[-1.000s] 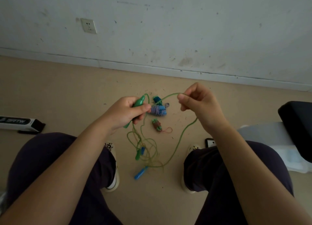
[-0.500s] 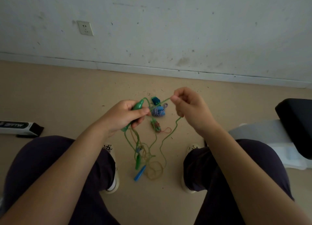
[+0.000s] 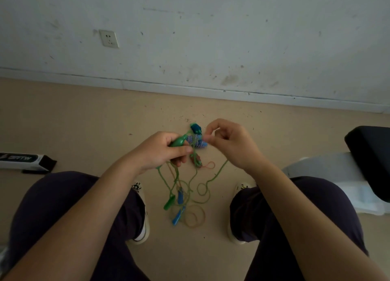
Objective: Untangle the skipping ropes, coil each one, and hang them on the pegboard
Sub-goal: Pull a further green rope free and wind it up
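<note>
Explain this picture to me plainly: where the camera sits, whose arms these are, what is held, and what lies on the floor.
There is no machine here. The camera is worn on a person's head and looks forward and down, so the two bare arms and dark-trousered knees are the wearer's own.

The left hand grips a green handle of a green skipping rope. The right hand is closed in a pinch close beside it; what it pinches is too small to tell.

The green rope hangs in tangled loops to the tan floor, mixed with another green handle, blue handles and a tan cord loop. Small coiled bundles lie beyond the hands.

A white wall with a socket is ahead. No pegboard is in view.
</note>
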The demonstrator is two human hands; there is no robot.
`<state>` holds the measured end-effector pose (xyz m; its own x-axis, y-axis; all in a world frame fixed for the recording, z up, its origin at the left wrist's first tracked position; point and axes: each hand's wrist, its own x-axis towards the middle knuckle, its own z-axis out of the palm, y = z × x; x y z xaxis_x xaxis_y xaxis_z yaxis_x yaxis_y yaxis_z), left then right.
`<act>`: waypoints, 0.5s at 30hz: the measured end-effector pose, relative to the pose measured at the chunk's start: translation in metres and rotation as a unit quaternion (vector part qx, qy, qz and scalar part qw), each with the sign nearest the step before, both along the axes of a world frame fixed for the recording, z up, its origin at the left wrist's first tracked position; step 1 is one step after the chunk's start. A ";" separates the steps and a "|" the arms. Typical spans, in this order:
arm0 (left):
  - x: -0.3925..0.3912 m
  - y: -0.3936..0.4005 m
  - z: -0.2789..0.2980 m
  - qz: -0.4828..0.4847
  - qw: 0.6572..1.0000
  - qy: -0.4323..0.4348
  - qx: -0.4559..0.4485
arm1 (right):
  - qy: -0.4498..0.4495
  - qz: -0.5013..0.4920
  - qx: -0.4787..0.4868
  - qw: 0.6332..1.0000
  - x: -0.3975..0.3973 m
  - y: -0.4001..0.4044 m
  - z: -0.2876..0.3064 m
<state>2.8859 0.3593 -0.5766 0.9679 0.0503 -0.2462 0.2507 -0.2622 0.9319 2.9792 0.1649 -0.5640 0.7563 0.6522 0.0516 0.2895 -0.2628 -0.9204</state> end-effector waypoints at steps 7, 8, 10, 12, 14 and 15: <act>-0.001 0.008 -0.006 0.021 0.999 -0.007 0.041 | 0.076 -0.054 0.066 0.993 0.012 -0.009 0.004; -0.001 0.005 -0.006 0.024 0.999 -0.010 0.037 | 0.079 -0.020 0.040 0.996 0.009 -0.008 0.002; -0.002 -0.003 -0.006 0.022 0.999 -0.015 0.035 | 0.088 0.039 -0.013 0.995 0.002 -0.003 -0.003; -0.001 -0.009 -0.005 0.013 0.999 -0.023 0.041 | 0.093 0.073 -0.043 0.992 -0.004 0.002 -0.010; -0.001 -0.013 -0.003 0.008 0.998 -0.032 0.049 | 0.083 0.079 -0.054 0.992 -0.008 0.006 -0.012; 0.000 -0.014 -0.003 0.009 0.998 -0.033 0.047 | 0.076 0.076 -0.050 0.993 -0.007 0.007 -0.011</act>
<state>2.8855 0.3452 -0.5793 0.9807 0.0882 -0.1744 0.1943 -0.3458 0.9180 2.9718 0.1719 -0.5754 0.6427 0.7558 -0.1253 0.1932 -0.3181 -0.9282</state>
